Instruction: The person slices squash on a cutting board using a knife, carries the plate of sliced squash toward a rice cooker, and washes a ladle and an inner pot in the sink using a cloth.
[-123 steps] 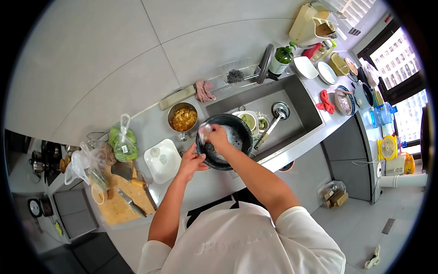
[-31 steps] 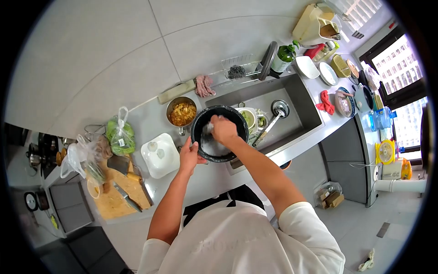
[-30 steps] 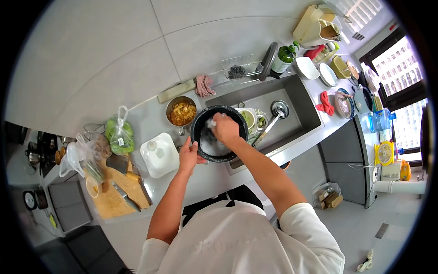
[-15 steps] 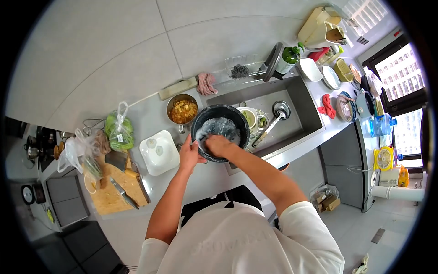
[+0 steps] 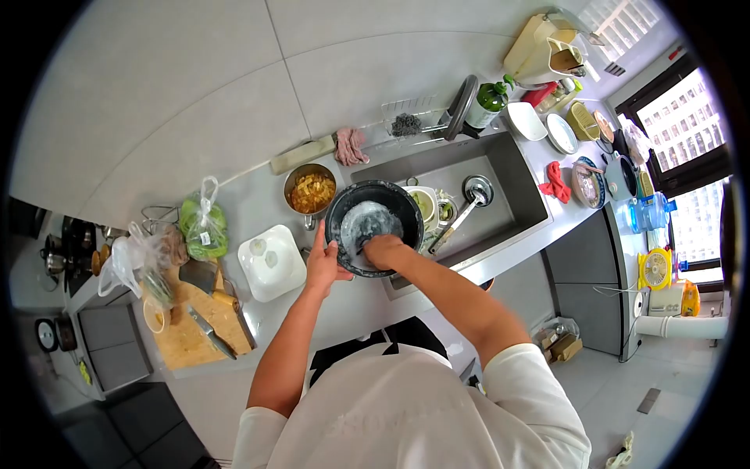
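Note:
A deep black pot (image 5: pixel 410 207) with whitish, sudsy water (image 5: pixel 367 222) in it is held over the counter and the left edge of the sink. My left hand (image 5: pixel 323 267) grips its near-left rim, thumb at the edge and fingers against the outer wall. Inside the near side of the pot, my right hand (image 5: pixel 383 252) bends downward with fingers drawn together. The fingertips and anything in them are hidden. Behind the pot's right side, a white container (image 5: pixel 428 205) with something green stands in the sink.
The sink (image 5: pixel 508 168) holds a ladle (image 5: pixel 457 223). A saucepan of food (image 5: pixel 311 191) and a white square dish (image 5: pixel 272 262) sit to the left. A knife (image 5: pixel 211 331) and a cleaver (image 5: pixel 200 275) lie on the cutting board (image 5: pixel 183 348). The faucet (image 5: pixel 462 105) rises behind the sink.
My right hand has shifted slightly right and toward me inside the pot, and the suds have swirled. My left hand stays on the rim.

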The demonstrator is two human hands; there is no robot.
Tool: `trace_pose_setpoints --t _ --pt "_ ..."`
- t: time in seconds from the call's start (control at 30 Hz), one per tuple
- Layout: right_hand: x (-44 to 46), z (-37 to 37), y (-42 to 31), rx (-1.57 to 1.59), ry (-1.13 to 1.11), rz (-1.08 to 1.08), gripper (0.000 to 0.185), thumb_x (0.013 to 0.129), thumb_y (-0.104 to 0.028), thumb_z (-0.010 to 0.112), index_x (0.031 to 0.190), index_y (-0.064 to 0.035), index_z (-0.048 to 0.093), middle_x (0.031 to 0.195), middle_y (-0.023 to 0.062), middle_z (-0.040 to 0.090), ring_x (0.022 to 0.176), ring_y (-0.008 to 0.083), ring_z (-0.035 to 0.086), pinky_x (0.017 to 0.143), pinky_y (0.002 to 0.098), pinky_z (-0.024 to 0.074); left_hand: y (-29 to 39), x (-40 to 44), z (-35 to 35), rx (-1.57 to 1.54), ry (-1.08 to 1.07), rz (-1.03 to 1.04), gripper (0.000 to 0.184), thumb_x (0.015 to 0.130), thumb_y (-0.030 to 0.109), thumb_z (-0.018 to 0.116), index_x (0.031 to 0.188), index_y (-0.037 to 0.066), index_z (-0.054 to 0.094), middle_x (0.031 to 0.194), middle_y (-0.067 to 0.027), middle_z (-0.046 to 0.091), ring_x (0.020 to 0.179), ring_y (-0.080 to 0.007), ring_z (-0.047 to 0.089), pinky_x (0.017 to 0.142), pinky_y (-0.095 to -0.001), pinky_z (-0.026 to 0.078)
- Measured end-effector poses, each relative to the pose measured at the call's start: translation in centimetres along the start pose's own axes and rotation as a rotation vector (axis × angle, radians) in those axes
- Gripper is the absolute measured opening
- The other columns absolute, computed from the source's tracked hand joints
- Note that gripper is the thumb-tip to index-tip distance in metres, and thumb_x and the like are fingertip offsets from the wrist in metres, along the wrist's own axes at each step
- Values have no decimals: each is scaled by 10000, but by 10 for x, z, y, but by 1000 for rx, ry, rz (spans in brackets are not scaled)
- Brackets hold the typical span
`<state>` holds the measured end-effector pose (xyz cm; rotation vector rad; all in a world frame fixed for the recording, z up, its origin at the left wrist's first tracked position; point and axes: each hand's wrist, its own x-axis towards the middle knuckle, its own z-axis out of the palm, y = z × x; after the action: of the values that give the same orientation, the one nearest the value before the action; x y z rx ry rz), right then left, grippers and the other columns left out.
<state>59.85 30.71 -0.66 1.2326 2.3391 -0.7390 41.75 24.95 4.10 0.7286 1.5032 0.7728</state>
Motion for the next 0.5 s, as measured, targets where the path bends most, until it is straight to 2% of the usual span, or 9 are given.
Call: trace_pose_setpoints --t 0.03,0.1,0.17,0.2,0.23,0.3,0.33,0.43,0.5 --pt "12 2 -3 0 7 -1 289 916 -154 610 1132 -60 778 1216 192 748 1124 350 731 936 436 581 2 -1 -1 2 -10 -19 645 1125 189 458 1667 387 167 1014 -102 617 634 -230 703 564 -393 666" --pt "40 5 -11 174 103 -215 322 849 -144 631 1117 -17 756 1186 241 732 1099 433 707 932 462 567 8 -4 -2 -6 -22 -43 648 1126 188 456 1667 391 163 1017 -103 613 635 -230 705 566 -394 667" --pt "60 -6 -13 624 417 -131 308 804 -144 665 1058 16 730 1173 285 708 1086 477 682 929 488 552 8 -4 -4 -14 -37 -73 651 1127 186 455 1667 395 159 1021 -104 610 636 -230 707 569 -395 667" --pt "66 -13 -13 865 592 17 311 775 -132 716 1042 26 689 1126 286 709 1039 456 689 909 500 550 4 0 -7 0 -38 -61 657 1126 187 459 1669 391 150 1016 -106 612 638 -233 712 573 -393 666" --pt "94 -2 2 1304 597 160 365 768 -147 763 1076 22 667 1075 266 713 1005 405 696 901 479 555 3 2 -8 15 -39 -50 664 1125 187 463 1671 388 142 1011 -108 614 640 -235 716 576 -391 665" --pt "99 -11 3 2261 1006 160 116 910 -103 672 970 -12 631 841 120 649 897 214 685 725 368 568 6 -2 -8 4 -43 -60 671 1125 186 465 1673 384 131 1004 -111 614 641 -238 720 582 -392 664" --pt "101 -14 3 2258 1013 156 116 910 -103 672 970 -12 631 841 120 649 897 214 685 725 368 568 8 -4 -6 -13 -45 -70 679 1124 185 467 1675 381 119 997 -114 614 642 -241 724 587 -393 663" --pt "120 4 15 2179 1180 426 349 844 -199 741 1118 5 667 1080 258 719 1024 387 703 936 451 554 9 -8 3 2 -53 -40 692 1124 180 467 1679 363 98 993 -121 612 636 -246 726 600 -397 664" --pt "115 12 13 1271 709 390 262 912 -157 690 1133 -18 679 1045 181 732 1057 240 702 858 416 586 9 -9 5 12 -52 -39 694 1124 180 467 1680 357 92 1001 -125 612 632 -249 726 599 -400 663"
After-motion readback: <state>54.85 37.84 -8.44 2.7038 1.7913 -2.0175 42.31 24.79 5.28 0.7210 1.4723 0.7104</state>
